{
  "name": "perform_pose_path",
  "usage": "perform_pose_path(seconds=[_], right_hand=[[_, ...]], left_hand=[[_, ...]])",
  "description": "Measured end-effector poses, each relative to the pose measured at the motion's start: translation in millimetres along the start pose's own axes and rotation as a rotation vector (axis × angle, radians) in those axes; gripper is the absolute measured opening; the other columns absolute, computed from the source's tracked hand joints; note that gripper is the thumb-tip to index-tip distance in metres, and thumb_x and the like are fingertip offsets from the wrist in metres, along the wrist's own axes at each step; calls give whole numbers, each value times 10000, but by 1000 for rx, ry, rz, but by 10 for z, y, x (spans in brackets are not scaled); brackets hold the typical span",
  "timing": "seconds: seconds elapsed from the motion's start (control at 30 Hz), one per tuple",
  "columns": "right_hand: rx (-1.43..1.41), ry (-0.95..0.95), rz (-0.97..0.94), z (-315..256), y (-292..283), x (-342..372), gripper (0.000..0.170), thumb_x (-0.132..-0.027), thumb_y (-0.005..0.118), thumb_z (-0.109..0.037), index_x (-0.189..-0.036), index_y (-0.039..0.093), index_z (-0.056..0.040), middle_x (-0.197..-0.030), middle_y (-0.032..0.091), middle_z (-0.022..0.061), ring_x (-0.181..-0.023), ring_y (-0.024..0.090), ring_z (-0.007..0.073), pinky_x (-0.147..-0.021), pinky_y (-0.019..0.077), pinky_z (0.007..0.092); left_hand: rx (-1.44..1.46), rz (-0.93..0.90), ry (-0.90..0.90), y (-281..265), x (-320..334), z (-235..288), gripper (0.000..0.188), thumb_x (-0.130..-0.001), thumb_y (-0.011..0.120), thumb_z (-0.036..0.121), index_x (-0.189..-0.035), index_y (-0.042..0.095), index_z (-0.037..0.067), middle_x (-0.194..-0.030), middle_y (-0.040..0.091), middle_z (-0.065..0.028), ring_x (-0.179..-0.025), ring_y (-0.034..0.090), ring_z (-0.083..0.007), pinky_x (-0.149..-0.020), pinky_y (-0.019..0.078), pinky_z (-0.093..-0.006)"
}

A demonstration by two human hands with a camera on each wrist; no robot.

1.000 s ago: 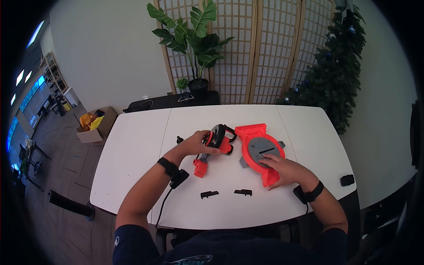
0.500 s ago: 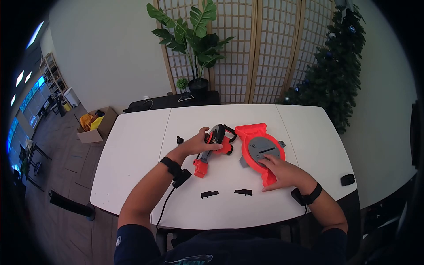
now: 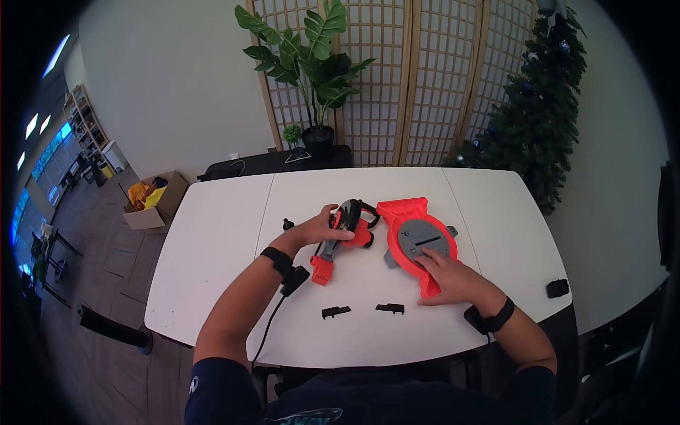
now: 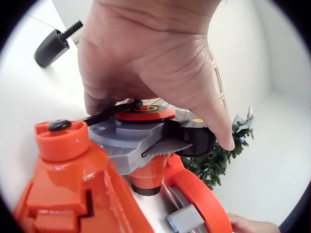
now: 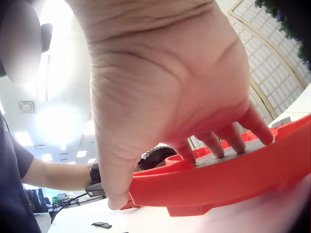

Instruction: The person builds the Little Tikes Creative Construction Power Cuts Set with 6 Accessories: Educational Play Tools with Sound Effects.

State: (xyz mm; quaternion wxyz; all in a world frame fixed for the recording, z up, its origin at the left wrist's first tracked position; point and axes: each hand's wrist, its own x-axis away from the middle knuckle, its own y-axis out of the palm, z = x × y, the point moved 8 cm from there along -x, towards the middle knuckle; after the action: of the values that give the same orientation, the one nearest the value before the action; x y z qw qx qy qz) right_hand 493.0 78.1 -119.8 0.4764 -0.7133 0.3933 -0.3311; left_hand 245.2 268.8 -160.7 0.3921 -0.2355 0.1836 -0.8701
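Saw head (image 3: 349, 214) is on the white table (image 3: 212, 248), just left of the red base (image 3: 398, 221), and as far as I can tell the two aren't joined, so I'd call this well short of finished. What looks done: the head seems to be in one chunk, with its toothed blade (image 4: 169, 147) showing and a red end piece (image 3: 321, 272) at the near end of the grey arm (image 3: 328, 250). Base looks whole too, grey disc (image 3: 411, 237) seated inside the red ring. What's left, I reckon: two small black strips (image 3: 336, 312) lying loose nearest me, and a black knob (image 4: 51, 49) with a bare threaded end, attached to nothing. My left hand (image 3: 312, 231) grips the head from above, thumb down one side, fingers round the other, fingertips mostly hidden. Right hand (image 3: 460, 279) straddles the base's near edge, gripping it with the thumb outside the red wall and fingertips on the disc. Can't tell how hard either one is pressing
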Motion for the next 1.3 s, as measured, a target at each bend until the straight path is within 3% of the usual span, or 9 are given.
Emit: perform_pose_path(seconds=[0.27,0.33,0.53,0.63,0.87,1.03,1.13,1.2,1.3], right_hand=[[-25,68,-38,16,43,-2,932,-764,793,-451,-1486,396,-16,-1537,334,291,-1391,423,418,-1062,472,435],[-33,78,-41,10,15,0,933,-758,801,-439,-1490,396,-23,-1541,336,282,-1388,429,412,-1061,473,431],[-53,100,-28,47,-36,-6,930,-726,826,-397,-1489,419,-59,-1549,358,235,-1364,469,375,-1041,486,418],[-41,99,-15,95,-43,-16,920,-725,820,-383,-1495,421,-75,-1548,365,223,-1355,478,371,-1037,487,412],[-68,103,-3,203,-49,-15,910,-737,811,-378,-1499,415,-78,-1545,372,212,-1364,464,370,-1056,470,397],[11,28,18,16,-94,-27,885,-772,804,-409,-1473,422,-26,-1504,421,217,-1359,460,381,-1098,430,399],[282,-73,171,-254,-167,13,798,-802,792,-412,-1413,475,-8,-1448,471,215,-1349,471,372,-1123,399,409],[378,-155,272,-497,-257,65,608,-839,767,-358,-1313,563,-36,-1367,534,178,-1319,502,333,-1107,400,413],[138,-267,159,-669,-166,49,430,-864,745,-312,-1197,623,-68,-1272,590,121,-1219,573,289,-1016,459,418]], left_hand=[[-12,41,-27,-24,-32,-73,1199,-694,846,575,-1531,214,-6,-1403,485,-285,-1331,484,-372,-1158,329,-433],[-11,83,6,-68,-27,-66,1302,-628,861,627,-1512,222,-83,-1347,515,-351,-1289,539,-395,-1123,386,-406],[29,141,-4,-173,-16,-135,1274,-636,863,615,-1497,246,-93,-1339,518,-330,-1267,551,-373,-1105,400,-393],[56,133,-29,-201,-3,-153,1165,-702,849,535,-1513,243,-41,-1369,505,-278,-1304,506,-343,-1139,352,-428],[57,133,-6,-258,-9,-173,1168,-704,844,543,-1520,243,-38,-1357,514,-273,-1308,505,-344,-1140,350,-433],[-103,163,-64,-305,209,70,1211,-696,848,583,-1524,229,-47,-1478,375,-333,-1375,436,-425,-1160,336,-478],[-178,299,89,-392,326,221,1187,-702,854,570,-1523,242,-29,-1535,278,-341,-1433,339,-451,-1173,317,-495],[-316,374,146,-397,441,332,1150,-709,856,547,-1517,261,-13,-1537,286,-319,-1448,302,-449,-1179,307,-491],[-491,475,270,-336,724,661,1065,-711,860,516,-1477,328,1,-1507,341,-271,-1424,318,-446,-1163,326,-480]])
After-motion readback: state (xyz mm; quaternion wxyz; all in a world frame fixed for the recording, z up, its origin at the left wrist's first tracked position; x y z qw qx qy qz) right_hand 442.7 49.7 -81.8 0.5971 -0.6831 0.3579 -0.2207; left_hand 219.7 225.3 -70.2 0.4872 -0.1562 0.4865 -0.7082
